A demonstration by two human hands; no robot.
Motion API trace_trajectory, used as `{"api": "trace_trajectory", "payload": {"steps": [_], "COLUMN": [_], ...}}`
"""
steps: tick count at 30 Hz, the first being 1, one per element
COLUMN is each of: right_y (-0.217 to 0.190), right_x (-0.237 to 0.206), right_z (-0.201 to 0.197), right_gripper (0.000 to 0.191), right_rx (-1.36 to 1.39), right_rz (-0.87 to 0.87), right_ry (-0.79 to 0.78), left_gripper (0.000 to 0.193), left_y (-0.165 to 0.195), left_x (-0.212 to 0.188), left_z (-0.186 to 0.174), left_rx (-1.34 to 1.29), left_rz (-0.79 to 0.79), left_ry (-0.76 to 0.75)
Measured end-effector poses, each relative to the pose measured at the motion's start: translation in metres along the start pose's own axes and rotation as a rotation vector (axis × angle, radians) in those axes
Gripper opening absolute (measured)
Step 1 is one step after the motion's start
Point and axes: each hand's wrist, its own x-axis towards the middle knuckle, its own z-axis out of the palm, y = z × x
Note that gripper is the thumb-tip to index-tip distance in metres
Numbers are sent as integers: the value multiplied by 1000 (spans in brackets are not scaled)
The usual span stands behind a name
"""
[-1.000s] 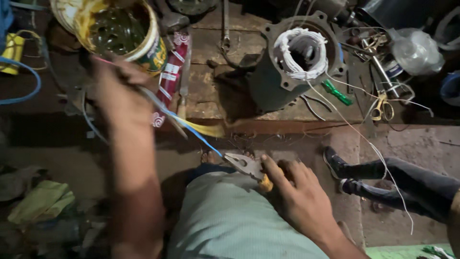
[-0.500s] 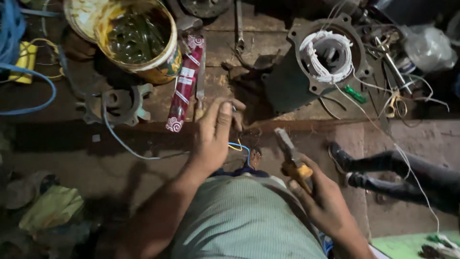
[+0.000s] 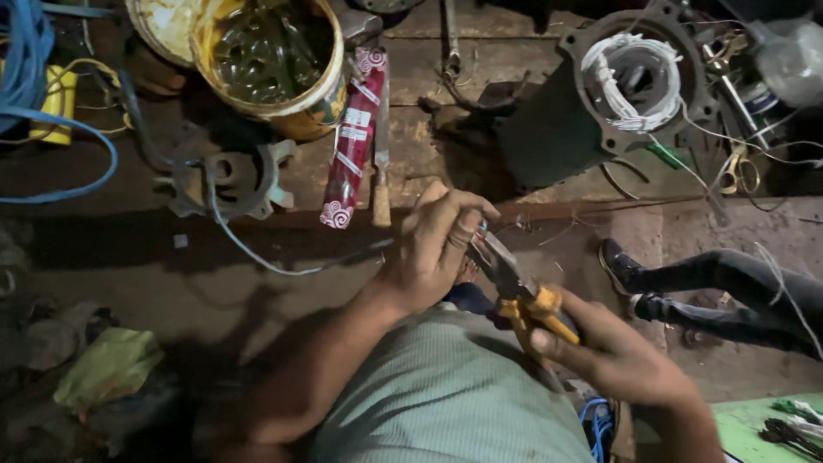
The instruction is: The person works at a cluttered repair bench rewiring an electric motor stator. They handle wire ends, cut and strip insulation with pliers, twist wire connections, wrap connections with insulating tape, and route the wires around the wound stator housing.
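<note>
My left hand [image 3: 437,244] is closed around the end of a thin blue wire [image 3: 257,253] just above my lap. The wire trails left across the floor toward a metal bracket [image 3: 225,178]. My right hand [image 3: 613,351] grips yellow-handled pliers [image 3: 519,287], whose jaws point up-left and meet the wire end at my left fingertips. A motor stator [image 3: 600,103] with white windings stands at the upper right on a low wooden board [image 3: 411,154].
A yellow bucket [image 3: 296,103] of dark liquid stands at the top, with a red patterned roll [image 3: 350,141] and a file beside it. Blue hose [image 3: 51,129] lies at left. Another person's leg and shoe [image 3: 686,279] stretch in from the right. Green cloth [image 3: 107,369] lies lower left.
My left hand came down from the bucket to my lap, drawing the wire in. The pliers rose to meet the wire end at my left fingers.
</note>
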Motion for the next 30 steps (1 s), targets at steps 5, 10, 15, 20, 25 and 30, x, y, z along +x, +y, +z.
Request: {"api": "trace_trajectory", "payload": {"steps": [5,10,15,20,25,30], "right_y": [8,5,-1,-8,-10,-10], "right_x": [5,12,19,6,-4,-6], "right_z": [-15,-8,14,2,-18,-21], "right_gripper": [48,48,45,39,53,50], "right_rx": [255,212,-140,-253,-93,-290], "right_rz": [159,238,193,250,-170,85], "right_ry": [-186,-111,8,30,-56,-2], "left_gripper": [23,26,32,20,10,14], "left_y": [-12,-20,-36,-38,-40,-51], "left_x": [-4,-3,1,6,11,10], "left_z": [-13,-11,-12,-13,-12,-12], "left_rx": [-82,-253,-258,-341,-242,-185], "left_rz": [77,-14,-17,-123,90,220], "left_ry": [-91,-72,-28,-131,-153,-179]}}
